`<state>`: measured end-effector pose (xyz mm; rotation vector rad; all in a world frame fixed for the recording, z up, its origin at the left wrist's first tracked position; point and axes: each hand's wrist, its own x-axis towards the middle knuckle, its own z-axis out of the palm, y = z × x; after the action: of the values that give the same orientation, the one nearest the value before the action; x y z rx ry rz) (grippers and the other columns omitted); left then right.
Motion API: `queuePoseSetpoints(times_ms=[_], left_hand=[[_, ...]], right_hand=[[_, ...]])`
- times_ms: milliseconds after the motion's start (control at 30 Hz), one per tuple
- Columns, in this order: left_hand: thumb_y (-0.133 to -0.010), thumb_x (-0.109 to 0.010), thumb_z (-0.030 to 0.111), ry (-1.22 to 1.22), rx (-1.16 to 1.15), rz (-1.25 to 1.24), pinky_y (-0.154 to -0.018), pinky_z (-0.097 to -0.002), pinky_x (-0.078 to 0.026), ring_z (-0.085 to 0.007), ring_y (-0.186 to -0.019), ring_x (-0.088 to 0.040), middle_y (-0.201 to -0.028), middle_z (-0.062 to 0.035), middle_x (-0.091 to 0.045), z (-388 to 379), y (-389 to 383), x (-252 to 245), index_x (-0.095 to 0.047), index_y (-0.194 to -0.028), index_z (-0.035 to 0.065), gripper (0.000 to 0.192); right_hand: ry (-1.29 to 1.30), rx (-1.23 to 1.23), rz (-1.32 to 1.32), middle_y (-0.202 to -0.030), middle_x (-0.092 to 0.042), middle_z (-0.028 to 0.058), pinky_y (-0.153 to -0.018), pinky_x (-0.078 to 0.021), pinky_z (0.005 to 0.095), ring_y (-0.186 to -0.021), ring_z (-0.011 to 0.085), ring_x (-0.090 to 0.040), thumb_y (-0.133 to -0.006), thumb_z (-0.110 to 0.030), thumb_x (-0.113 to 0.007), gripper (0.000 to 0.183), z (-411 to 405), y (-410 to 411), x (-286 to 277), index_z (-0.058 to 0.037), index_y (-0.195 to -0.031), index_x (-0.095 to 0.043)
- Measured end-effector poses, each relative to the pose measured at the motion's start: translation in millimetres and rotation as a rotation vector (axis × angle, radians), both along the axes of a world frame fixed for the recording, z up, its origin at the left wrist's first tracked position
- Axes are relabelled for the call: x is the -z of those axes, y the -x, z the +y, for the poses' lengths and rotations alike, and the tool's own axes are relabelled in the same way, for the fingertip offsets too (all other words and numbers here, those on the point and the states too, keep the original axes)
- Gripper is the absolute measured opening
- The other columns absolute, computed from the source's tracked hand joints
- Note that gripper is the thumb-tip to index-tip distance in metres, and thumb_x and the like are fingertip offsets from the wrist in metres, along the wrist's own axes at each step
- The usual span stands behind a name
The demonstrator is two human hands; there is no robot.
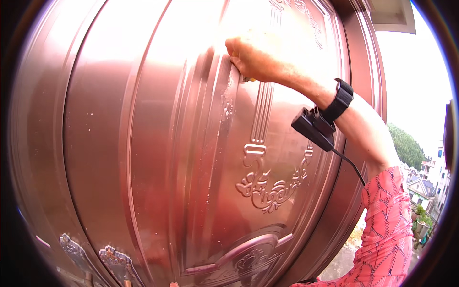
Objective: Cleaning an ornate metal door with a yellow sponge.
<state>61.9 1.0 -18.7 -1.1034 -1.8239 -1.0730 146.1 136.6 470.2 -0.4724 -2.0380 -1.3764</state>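
My right hand (249, 59) is closed around a small object, of which a yellowish and dark bit shows below the fingers, and it presses on the raised moulding of a reddish-brown metal door (157, 150). White droplets or foam spots run down the moulding beneath the hand. A black strap (339, 100) with a black box-shaped device (313, 127) and cable is on the right forearm, above a patterned pink sleeve (387, 215). My left hand is out of view; only a tiny skin-coloured patch shows at the bottom edge.
Ornate metal handle plates (116, 260) sit low at the left, beside the gap between door leaves. An embossed floral relief (272, 193) stands out on the door panel. The door frame (376, 71) rises at the right. Beyond it are potted plants (423, 219), buildings and a wooded hill.
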Motion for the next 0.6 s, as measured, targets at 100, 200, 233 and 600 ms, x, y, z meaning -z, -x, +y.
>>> queuePoseSetpoints(times_ms=[100,200,233,600], left_hand=[[-0.082,-0.064,0.011,0.007,-0.027,-0.006,-0.062,-0.0363,-0.041,-0.0215,-0.059,-0.049,-0.06,-0.0041,-0.047,2,1,1,-0.061,-0.077,0.0089,0.006],[-0.081,-0.064,0.011,0.017,-0.001,-0.022,-0.062,-0.0365,-0.041,-0.0216,-0.06,-0.049,-0.06,-0.0041,-0.048,-2,-1,3,-0.061,-0.076,0.0088,0.006],[-0.081,-0.064,0.011,-0.004,-0.01,-0.009,-0.062,-0.0365,-0.041,-0.0216,-0.06,-0.049,-0.06,-0.0041,-0.048,0,-1,0,-0.061,-0.076,0.0088,0.006],[-0.081,-0.058,0.011,-0.017,-0.039,0.033,-0.066,-0.0377,-0.041,-0.022,-0.062,-0.05,-0.061,-0.004,-0.048,5,2,14,-0.058,-0.073,0.0122,0.008]], right_hand=[[-0.18,0.11,-0.16,-0.057,-0.061,0.0105,-0.055,-0.0496,0.0359,-0.056,0.0259,-0.063,-0.075,-0.009,-0.063,0.005,-3,-3,4,-0.0053,-0.073,-0.064],[0.029,0.088,-0.065,-0.065,-0.063,0.0112,-0.062,-0.0496,0.0369,-0.067,0.0263,-0.064,-0.078,-0.011,-0.061,0.006,-14,-7,20,-0.0057,-0.075,-0.063],[0.086,-0.009,0.045,-0.067,-0.063,0.0114,-0.063,-0.0491,0.0372,-0.068,0.0262,-0.064,-0.08,-0.011,-0.061,0.007,-5,-8,4,-0.0058,-0.077,-0.063],[-0.403,-0.388,0.567,-0.102,-0.051,0.0137,-0.077,-0.0382,0.0482,-0.095,0.0311,-0.051,-0.088,-0.033,-0.056,0.025,40,-24,-79,-0.0147,-0.104,-0.062]])
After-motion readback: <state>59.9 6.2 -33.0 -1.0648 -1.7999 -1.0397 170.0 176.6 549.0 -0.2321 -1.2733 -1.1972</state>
